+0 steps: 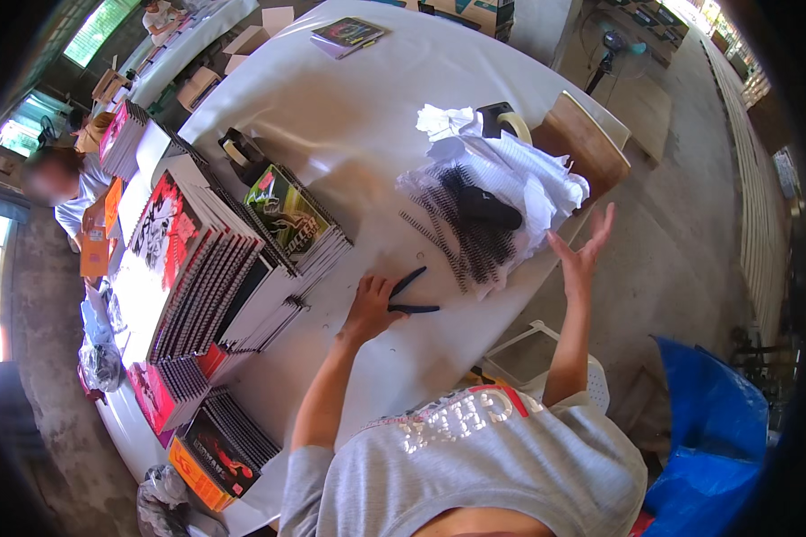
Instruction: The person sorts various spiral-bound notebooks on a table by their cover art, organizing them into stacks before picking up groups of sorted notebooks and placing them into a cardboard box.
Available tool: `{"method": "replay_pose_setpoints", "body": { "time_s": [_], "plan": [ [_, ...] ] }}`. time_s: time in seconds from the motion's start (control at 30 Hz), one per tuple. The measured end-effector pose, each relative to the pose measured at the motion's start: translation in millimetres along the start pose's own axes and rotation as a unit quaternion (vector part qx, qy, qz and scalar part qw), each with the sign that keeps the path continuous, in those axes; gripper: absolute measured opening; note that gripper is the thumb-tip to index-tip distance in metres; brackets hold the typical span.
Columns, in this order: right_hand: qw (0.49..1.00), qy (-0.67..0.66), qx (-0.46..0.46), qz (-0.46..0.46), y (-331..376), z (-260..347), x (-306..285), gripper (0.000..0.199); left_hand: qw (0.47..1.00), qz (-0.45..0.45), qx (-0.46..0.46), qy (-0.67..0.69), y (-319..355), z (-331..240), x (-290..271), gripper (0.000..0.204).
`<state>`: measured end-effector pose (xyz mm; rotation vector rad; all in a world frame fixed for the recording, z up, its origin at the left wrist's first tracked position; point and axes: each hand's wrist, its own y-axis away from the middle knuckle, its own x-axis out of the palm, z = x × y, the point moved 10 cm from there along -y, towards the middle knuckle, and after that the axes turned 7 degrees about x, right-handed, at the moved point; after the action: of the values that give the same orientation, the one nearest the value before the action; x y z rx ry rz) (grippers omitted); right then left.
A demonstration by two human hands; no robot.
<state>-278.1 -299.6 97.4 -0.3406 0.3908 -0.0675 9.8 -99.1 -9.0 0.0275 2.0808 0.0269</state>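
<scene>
1 blue-handled tool [415,309], 2 tape dispensers [240,156], 1 green-covered notebook stack [287,213], 1 blue sheet [712,430].

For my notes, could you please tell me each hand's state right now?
Left hand: on the pliers; whether its grip is closed cannot be told.
Right hand: open, empty.

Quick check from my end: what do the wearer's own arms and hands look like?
The left hand and right hand are bare, with no gloves. The forearms are uncovered too, below the short grey sleeves of a grey T-shirt with shiny pale lettering and a red accent.
</scene>
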Motion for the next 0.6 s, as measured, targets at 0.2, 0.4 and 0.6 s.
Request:
{"method": "replay_pose_setpoints", "body": {
  "time_s": [0.2,0.4,0.6],
  "plan": [
    [0.919,-0.284,0.177,0.209,-3,-95,63,0.113,0.989,-0.006,0.143,0.028,-47,-32,-16,0.043],
    [0.881,-0.338,0.208,0.257,22,-102,87,0.107,0.967,-0.042,0.190,0.166,-165,-74,-52,0.026],
    [0.868,-0.339,0.277,0.234,24,-117,83,0.104,0.983,-0.172,0.070,-0.011,-195,-63,-42,0.056]
  ]
}}
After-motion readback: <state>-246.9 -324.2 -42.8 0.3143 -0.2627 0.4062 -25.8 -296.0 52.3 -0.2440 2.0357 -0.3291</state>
